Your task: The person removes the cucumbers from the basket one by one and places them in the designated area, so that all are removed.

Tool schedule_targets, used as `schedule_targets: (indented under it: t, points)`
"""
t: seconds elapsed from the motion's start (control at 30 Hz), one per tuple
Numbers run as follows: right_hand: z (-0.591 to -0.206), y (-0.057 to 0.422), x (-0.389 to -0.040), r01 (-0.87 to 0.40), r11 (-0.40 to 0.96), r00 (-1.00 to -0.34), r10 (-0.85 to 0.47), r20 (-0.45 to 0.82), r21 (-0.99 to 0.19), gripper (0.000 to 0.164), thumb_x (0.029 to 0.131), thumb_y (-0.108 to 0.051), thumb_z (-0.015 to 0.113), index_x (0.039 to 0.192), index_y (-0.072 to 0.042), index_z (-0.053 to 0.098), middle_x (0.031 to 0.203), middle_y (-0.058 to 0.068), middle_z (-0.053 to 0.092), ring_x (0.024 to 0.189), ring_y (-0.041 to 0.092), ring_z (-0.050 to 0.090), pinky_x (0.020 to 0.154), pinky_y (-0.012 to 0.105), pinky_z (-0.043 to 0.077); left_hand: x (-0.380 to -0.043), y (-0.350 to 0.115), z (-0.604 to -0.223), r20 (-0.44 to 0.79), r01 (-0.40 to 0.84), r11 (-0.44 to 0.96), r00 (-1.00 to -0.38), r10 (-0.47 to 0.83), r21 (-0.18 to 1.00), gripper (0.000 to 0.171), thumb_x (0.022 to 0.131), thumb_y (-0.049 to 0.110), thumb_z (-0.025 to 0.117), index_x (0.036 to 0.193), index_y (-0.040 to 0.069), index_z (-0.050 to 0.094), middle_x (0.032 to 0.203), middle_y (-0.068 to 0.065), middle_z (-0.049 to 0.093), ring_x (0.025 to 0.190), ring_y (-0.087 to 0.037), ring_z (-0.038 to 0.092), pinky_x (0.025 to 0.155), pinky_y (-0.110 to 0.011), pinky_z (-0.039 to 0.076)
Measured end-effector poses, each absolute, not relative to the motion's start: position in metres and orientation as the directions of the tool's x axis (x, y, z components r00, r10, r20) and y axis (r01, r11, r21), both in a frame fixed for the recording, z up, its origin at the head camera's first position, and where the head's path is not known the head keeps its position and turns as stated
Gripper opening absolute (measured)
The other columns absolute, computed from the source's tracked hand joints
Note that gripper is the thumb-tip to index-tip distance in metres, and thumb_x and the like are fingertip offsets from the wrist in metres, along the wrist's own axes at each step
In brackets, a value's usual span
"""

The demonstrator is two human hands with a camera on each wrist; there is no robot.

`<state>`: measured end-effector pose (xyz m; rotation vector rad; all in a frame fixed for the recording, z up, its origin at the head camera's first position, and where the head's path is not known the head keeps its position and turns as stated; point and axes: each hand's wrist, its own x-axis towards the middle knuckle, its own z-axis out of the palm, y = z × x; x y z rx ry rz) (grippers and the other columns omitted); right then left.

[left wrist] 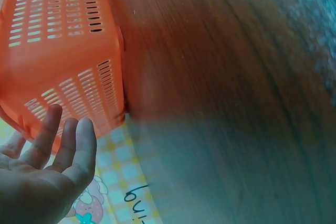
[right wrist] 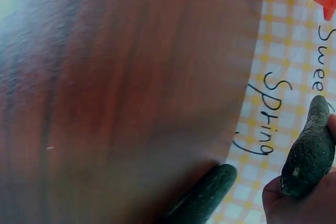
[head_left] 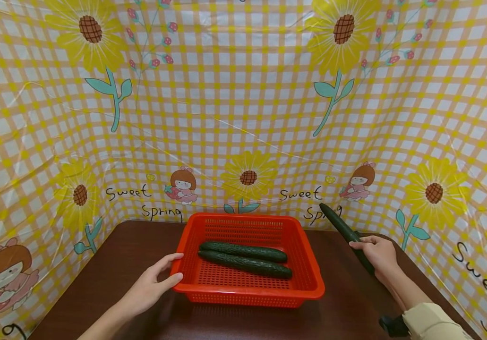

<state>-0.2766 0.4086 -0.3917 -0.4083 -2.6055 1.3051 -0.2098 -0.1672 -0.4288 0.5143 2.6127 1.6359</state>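
A red plastic basket (head_left: 249,295) stands on the dark table, with two dark green cucumbers (head_left: 243,264) lying side by side in it. My left hand (head_left: 149,285) is at the basket's left rim, its thumb and fingertips right at the edge. In the left wrist view its fingers (left wrist: 84,148) spread loosely beside the slotted wall. Off to the right, my right hand (head_left: 381,257) grips another cucumber (head_left: 337,222), tilted with its far end up and to the left. Beneath it, the right wrist view shows one more cucumber (right wrist: 202,198), cut off by the frame, mostly hidden behind the hand in the head view.
The brown wooden table (head_left: 111,264) is enclosed at the back and both sides by a checked cloth (head_left: 243,118) printed with sunflowers, figures and lettering. A dark strap (head_left: 394,326) shows by the right sleeve.
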Motion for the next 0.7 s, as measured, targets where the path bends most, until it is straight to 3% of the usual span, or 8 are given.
schedule_targets:
  t: [0.27,0.7]
  points:
    - [-0.406,0.418,-0.269,0.162,0.562,-0.944,0.327,0.038,-0.811,0.058,0.096,-0.031,0.067,0.131,0.014,0.055,0.146,0.036,0.038,0.129,0.053,0.038,0.100,0.061,0.042,-0.211,-0.169,-0.430,0.182,0.295,0.394,-0.937,0.299,0.871,0.051,0.098,0.029,0.066,0.144,0.014,0.051,0.128,-0.014,0.065,0.122,-0.031,0.055,0.092,-0.038,0.048]
    - [-0.418,0.432,-0.267,0.251,0.578,-0.917,0.398,0.000,-0.776,0.058,0.091,-0.035,0.069,0.125,0.012,0.061,0.138,0.036,0.047,0.124,0.055,0.041,0.097,0.063,0.041,-0.210,-0.168,-0.429,0.195,0.309,0.388,-0.932,0.305,0.868,0.051,0.098,0.029,0.066,0.144,0.014,0.051,0.127,-0.015,0.065,0.121,-0.030,0.056,0.090,-0.034,0.048]
